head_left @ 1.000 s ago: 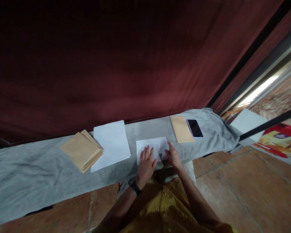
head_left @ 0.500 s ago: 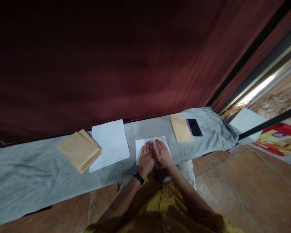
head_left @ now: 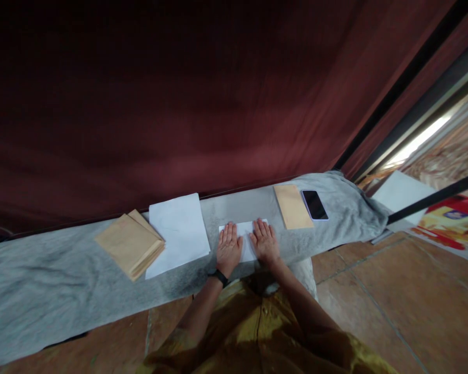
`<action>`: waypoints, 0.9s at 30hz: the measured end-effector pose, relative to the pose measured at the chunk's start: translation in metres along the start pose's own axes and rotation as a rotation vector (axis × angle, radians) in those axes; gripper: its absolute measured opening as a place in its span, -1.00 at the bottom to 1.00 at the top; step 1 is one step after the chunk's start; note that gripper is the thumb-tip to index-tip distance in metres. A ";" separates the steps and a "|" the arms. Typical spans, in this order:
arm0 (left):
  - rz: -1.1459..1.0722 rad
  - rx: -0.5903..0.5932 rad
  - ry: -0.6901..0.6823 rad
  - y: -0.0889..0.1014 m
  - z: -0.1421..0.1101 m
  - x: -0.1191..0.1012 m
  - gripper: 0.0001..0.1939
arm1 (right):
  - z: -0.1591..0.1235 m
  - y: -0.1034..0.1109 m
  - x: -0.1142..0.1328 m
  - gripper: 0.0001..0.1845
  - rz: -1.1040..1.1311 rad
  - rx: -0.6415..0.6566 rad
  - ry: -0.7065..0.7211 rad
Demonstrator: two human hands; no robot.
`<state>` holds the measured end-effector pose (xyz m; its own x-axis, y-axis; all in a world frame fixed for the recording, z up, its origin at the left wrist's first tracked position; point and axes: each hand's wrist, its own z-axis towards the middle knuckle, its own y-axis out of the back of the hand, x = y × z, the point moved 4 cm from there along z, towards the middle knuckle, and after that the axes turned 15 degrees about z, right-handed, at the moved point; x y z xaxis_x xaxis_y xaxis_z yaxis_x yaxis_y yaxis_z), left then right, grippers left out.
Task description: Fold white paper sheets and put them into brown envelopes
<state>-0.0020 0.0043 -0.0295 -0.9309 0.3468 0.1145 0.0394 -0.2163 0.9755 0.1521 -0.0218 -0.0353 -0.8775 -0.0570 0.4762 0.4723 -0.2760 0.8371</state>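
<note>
A folded sheet of white paper lies on the grey cloth in front of me, its middle showing between my hands. Flat on its left part rests my left hand, fingers stretched out, a dark band on the wrist. My right hand presses flat on the right part, fingers slightly spread. Both hands cover much of the paper. To the left is a stack of larger white sheets, with a pile of brown envelopes overlapping its edge. A single brown envelope lies to the right of my right hand.
The grey cloth covers a long narrow surface. A phone with a dark screen lies right of the single envelope. A dark red curtain hangs behind. At the right are a black pole and a red and yellow box above the tiled floor.
My right hand went from the paper's right edge to flat beside my left hand at the middle. Then both hands slid apart, outward across the paper.
</note>
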 end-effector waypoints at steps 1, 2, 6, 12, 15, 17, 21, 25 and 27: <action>0.002 -0.001 0.017 0.000 0.000 0.002 -0.40 | -0.001 0.001 -0.003 -0.40 -0.002 -0.020 -0.007; 0.003 0.000 0.033 0.000 0.000 0.003 -0.39 | -0.002 0.003 -0.006 -0.39 -0.004 -0.037 -0.012; 0.003 0.002 0.081 0.002 -0.003 0.010 -0.37 | -0.009 0.007 -0.018 -0.33 -0.017 -0.076 -0.048; -0.007 -0.067 0.106 0.013 -0.015 -0.002 -0.37 | -0.013 0.010 -0.022 -0.30 -0.036 -0.084 -0.110; -0.045 -0.095 -0.046 0.018 -0.025 -0.026 -0.36 | -0.014 0.011 -0.021 -0.31 -0.040 -0.070 -0.115; -0.076 -0.086 -0.160 0.019 -0.033 -0.040 -0.34 | -0.014 0.012 -0.021 -0.31 -0.041 -0.057 -0.115; -0.095 -0.022 -0.296 0.017 -0.043 -0.049 -0.31 | -0.013 0.015 -0.023 -0.32 -0.026 -0.052 -0.134; -0.062 0.010 -0.329 0.017 -0.045 -0.045 -0.29 | -0.012 0.018 -0.016 -0.33 0.047 -0.081 -0.115; -0.046 0.026 -0.349 0.016 -0.044 -0.046 -0.27 | -0.013 0.016 -0.004 -0.35 0.129 -0.056 -0.028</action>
<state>0.0253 -0.0553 -0.0273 -0.7517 0.6479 0.1234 0.0136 -0.1718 0.9850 0.1625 -0.0387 -0.0272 -0.8066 -0.0693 0.5870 0.5752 -0.3210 0.7524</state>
